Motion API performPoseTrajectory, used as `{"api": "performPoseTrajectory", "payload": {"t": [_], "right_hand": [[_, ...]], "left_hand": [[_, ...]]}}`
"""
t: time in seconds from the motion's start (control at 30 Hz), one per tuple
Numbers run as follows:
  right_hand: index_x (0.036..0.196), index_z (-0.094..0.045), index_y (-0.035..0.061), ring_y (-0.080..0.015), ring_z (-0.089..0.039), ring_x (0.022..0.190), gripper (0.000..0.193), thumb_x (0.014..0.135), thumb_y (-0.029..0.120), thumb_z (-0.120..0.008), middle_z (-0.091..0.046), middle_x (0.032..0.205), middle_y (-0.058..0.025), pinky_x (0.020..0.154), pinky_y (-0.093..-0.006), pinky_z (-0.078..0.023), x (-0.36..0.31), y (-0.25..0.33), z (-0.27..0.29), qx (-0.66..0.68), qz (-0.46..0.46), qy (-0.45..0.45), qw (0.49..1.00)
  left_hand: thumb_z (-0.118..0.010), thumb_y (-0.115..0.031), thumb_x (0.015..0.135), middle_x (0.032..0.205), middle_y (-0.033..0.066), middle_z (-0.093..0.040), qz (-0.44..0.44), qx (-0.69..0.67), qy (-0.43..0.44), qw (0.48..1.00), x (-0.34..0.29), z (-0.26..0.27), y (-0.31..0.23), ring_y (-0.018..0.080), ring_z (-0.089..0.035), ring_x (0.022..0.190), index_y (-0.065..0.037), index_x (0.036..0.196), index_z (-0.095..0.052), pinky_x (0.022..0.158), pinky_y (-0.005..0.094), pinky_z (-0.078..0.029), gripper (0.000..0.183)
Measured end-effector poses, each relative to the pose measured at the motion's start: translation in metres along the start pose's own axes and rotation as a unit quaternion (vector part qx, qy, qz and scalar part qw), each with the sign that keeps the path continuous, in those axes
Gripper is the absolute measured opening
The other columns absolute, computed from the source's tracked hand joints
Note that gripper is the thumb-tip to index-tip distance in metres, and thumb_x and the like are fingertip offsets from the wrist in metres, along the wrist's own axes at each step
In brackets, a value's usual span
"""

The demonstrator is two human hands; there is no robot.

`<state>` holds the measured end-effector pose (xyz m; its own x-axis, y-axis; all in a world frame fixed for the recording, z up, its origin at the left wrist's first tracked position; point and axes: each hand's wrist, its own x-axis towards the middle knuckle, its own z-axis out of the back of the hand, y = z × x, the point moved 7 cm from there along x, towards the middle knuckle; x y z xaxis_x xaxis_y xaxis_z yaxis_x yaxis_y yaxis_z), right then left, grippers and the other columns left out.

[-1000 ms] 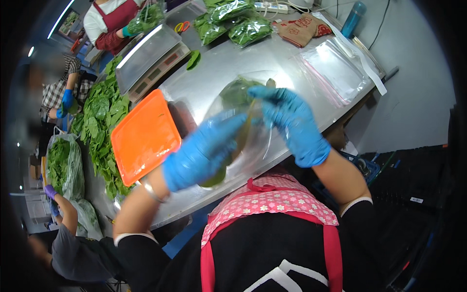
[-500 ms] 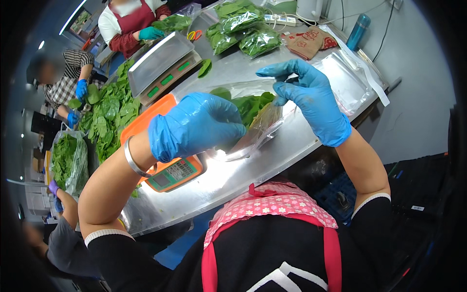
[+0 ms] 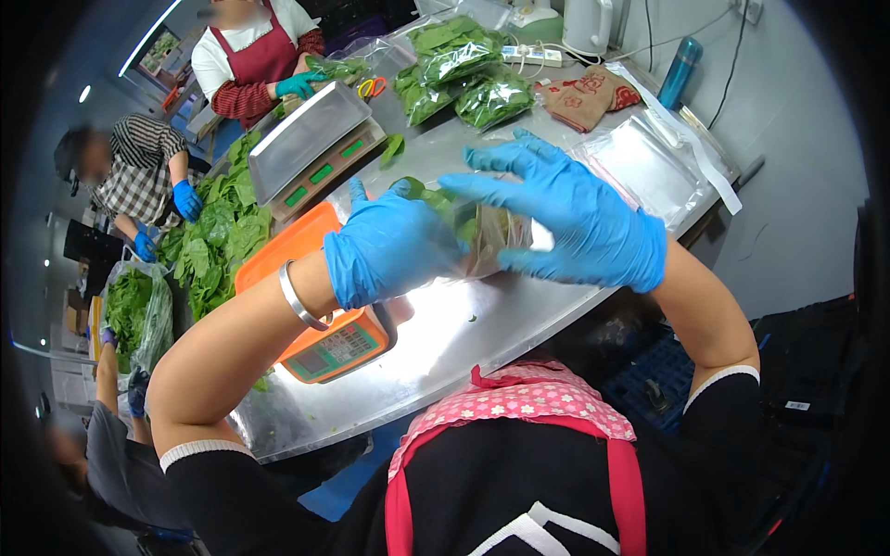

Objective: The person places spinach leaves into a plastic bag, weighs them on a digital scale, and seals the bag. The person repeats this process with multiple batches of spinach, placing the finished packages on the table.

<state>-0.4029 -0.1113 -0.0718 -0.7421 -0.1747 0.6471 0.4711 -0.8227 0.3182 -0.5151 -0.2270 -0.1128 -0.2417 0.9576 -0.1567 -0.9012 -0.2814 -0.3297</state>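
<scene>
Above a metal bench [image 3: 454, 324], the gloved left hand [image 3: 394, 246] meets bagged greens [image 3: 486, 239] — grip unclear — the right hand [image 3: 570, 215] beside them, fingers spread.

Leaf-filled bag [image 3: 489, 243]: between left hand [image 3: 394, 243] and right hand [image 3: 575, 218] | tray scale [image 3: 338, 352]: on surface [image 3: 454, 347], left of left hand, partly beneath its forearm [image 3: 236, 338] | leaf heap [image 3: 218, 227]: farther left | platform scale [image 3: 313, 139]: beyond left hand, to the left | packed bags [image 3: 454, 56]: beyond both hands | cloth [image 3: 586, 99]: beyond right hand
</scene>
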Motion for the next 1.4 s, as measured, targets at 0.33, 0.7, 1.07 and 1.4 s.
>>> {"api": "performPoseTrajectory", "payload": {"t": [0.33, 0.7, 1.07, 1.4], "right_hand": [[0.117, -0.068, 0.0134, -0.0241, -0.061, 0.068, 0.041, 0.077, 0.004, -0.07, -0.06, 0.077, -0.0066, 0.073, -0.0361, -0.054, -0.011, -0.005, 0.006, -0.185, -0.007, -0.043, 0.982], [0.118, -0.067, 0.0139, -0.0269, -0.066, 0.069, 0.04, 0.079, 0.007, -0.066, -0.065, 0.084, -0.0104, 0.059, -0.0342, -0.054, -0.002, -0.004, -0.005, -0.06, -0.029, -0.117, 0.991], [0.123, -0.07, 0.0129, -0.0154, -0.056, 0.07, 0.036, 0.088, 0.003, -0.064, -0.062, 0.08, -0.0044, 0.068, -0.0263, -0.049, -0.028, -0.015, 0.028, 0.1, -0.079, -0.052, 0.991], [0.13, -0.065, 0.0146, -0.021, -0.059, 0.06, 0.049, 0.084, -0.002, -0.066, -0.059, 0.073, -0.0075, 0.059, -0.0299, -0.051, -0.051, -0.014, 0.043, -0.026, -0.086, -0.075, 0.993]], "left_hand": [[-0.079, -0.024, 0.077, 0.121, 0.0109, -0.064, -0.032, -0.119, -0.003, 0.992, 0.006, 0.009, -0.034, 0.0305, -0.053, 0.118, -0.01, 0.096, -0.075, 0.114, 0.046, -0.023, 0.024], [-0.076, -0.02, 0.085, 0.099, 0.0053, -0.067, 0.087, -0.294, 0.028, 0.951, 0.012, -0.025, 0.025, 0.0142, -0.06, 0.089, -0.005, 0.105, -0.071, 0.08, 0.0327, -0.051, 0.026], [-0.076, -0.007, 0.078, 0.125, 0.0166, -0.064, -0.127, -0.11, -0.096, 0.981, 0.005, 0.036, -0.059, 0.0312, -0.06, 0.11, 0.003, 0.076, -0.066, 0.091, 0.0358, -0.046, 0.014], [-0.077, 0.0, 0.071, 0.117, 0.0138, -0.069, -0.191, 0.008, -0.303, 0.934, -0.002, 0.079, -0.075, 0.0318, -0.06, 0.117, -0.011, 0.095, -0.074, 0.101, 0.0404, -0.045, 0.026]]}}
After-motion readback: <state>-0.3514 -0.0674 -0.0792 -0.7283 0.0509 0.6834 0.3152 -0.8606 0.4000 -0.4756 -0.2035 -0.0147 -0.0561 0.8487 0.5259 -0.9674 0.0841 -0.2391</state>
